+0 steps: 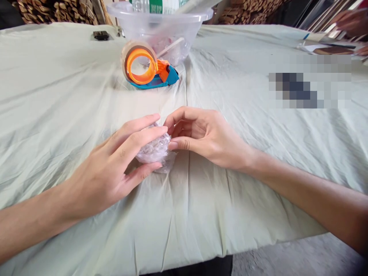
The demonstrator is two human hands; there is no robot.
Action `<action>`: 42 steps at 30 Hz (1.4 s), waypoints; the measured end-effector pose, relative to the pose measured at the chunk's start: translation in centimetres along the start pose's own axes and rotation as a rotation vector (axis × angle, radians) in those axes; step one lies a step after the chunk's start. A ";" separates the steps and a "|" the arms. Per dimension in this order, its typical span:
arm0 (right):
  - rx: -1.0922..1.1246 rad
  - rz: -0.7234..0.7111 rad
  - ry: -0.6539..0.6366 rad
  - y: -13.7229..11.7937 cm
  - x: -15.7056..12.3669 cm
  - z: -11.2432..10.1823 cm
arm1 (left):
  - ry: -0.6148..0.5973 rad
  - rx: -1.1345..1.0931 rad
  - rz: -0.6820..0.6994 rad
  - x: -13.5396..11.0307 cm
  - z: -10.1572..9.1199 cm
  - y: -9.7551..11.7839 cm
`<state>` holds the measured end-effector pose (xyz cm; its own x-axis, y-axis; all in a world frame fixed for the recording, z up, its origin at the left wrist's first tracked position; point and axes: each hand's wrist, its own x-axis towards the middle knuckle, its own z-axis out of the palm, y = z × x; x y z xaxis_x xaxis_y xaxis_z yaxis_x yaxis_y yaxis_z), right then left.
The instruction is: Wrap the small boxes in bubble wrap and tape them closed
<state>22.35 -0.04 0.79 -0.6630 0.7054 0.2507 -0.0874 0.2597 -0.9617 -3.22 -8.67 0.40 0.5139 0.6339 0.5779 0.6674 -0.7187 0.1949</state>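
A small bundle of clear bubble wrap [155,148] rests on the cloth between my two hands; what lies inside it cannot be made out. My left hand [115,165] curves over its left side, fingers on top and thumb at the near edge, gripping it. From the right, my right hand [198,134] pinches the bundle's edge between curled fingers and thumb. A loose flap of the wrap sticks out at the near right. Beyond the hands stands a tape dispenser [169,74], blue and orange, with a roll of brown tape [125,63].
Behind the dispenser is a clear plastic basin [189,28] holding a green-labelled bottle [163,5] and other items. A small black object [101,35] lies at the far left. Wrinkled pale green cloth [186,214] covers the table. Another person's hand [352,23] shows at the far right.
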 end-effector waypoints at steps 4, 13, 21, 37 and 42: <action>0.084 0.039 -0.068 0.2 0.2 -0.2 | -0.022 -0.006 0.010 0.0 -0.1 0.3; 0.126 0.066 -0.148 0.0 0.3 -0.3 | -0.013 -0.044 0.074 0.1 -0.2 0.2; 0.172 0.095 -0.188 -0.1 0.3 -0.6 | -0.049 -0.050 0.128 0.2 -0.3 0.3; 0.112 -0.007 -0.067 0.0 0.2 -0.5 | -0.017 -0.050 0.110 0.3 -0.2 0.3; 0.181 0.069 -0.150 -0.3 0.4 -0.7 | -0.048 -0.038 0.144 0.4 -0.3 0.4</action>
<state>22.66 0.65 1.29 -0.7741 0.6078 0.1772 -0.1604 0.0824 -0.9836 -2.90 -8.83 0.99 0.6283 0.5359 0.5640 0.5645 -0.8129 0.1436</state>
